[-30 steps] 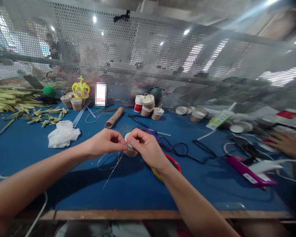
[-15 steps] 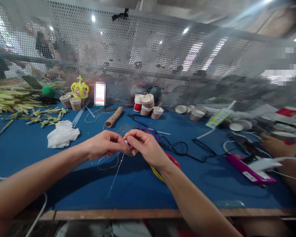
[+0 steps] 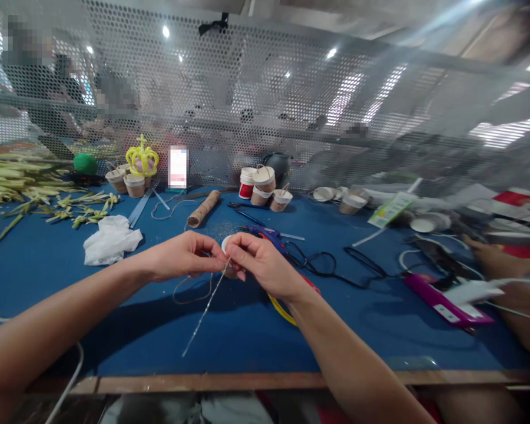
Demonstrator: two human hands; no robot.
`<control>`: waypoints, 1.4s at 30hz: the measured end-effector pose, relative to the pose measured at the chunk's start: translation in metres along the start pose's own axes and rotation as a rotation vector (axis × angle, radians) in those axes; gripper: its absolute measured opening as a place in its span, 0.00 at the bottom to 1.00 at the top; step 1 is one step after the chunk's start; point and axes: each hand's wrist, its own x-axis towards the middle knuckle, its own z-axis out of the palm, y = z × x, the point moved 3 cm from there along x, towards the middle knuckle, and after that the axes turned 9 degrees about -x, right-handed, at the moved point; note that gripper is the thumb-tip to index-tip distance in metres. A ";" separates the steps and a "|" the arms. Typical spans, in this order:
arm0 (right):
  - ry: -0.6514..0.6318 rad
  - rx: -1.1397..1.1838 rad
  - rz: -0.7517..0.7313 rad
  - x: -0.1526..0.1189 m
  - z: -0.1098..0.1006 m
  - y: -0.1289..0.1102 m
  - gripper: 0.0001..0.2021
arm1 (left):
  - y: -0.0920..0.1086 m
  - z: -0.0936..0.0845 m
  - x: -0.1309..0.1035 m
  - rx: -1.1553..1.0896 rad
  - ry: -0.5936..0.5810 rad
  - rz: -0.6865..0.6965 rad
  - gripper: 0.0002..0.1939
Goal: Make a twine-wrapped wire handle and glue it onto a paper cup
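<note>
Head view: left hand (image 3: 186, 257), right hand (image 3: 265, 263), fingers (image 3: 242, 257) tight on strand (image 3: 205, 311), broad tabletop (image 3: 150, 335) toward wooden edge (image 3: 203, 382).

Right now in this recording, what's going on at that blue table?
A person's left hand and right hand meet at a small cup, both pinching at a thin strand that trails toward the wearer. Their fingers partly hide the cup. A brown roll lies beyond them, and another person's hand is at the far right, blurred.
</note>
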 end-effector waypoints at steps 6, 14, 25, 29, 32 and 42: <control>0.006 -0.059 -0.007 0.000 0.000 -0.002 0.13 | 0.004 0.001 -0.002 0.116 0.063 0.009 0.10; 0.070 -0.079 -0.003 0.000 0.002 -0.005 0.12 | -0.004 0.002 0.001 0.045 0.106 -0.012 0.11; 0.027 0.029 0.029 -0.001 0.003 -0.004 0.10 | -0.009 0.002 0.001 -0.180 0.041 -0.062 0.10; 0.025 -0.007 0.006 -0.001 0.002 -0.004 0.11 | -0.008 0.001 0.001 -0.182 0.037 -0.060 0.10; 0.033 -0.062 0.003 0.000 0.001 -0.003 0.11 | -0.007 0.000 0.001 -0.123 0.055 -0.058 0.09; 0.063 -0.049 0.032 0.000 0.004 -0.003 0.16 | -0.005 0.002 0.001 0.079 0.107 -0.023 0.08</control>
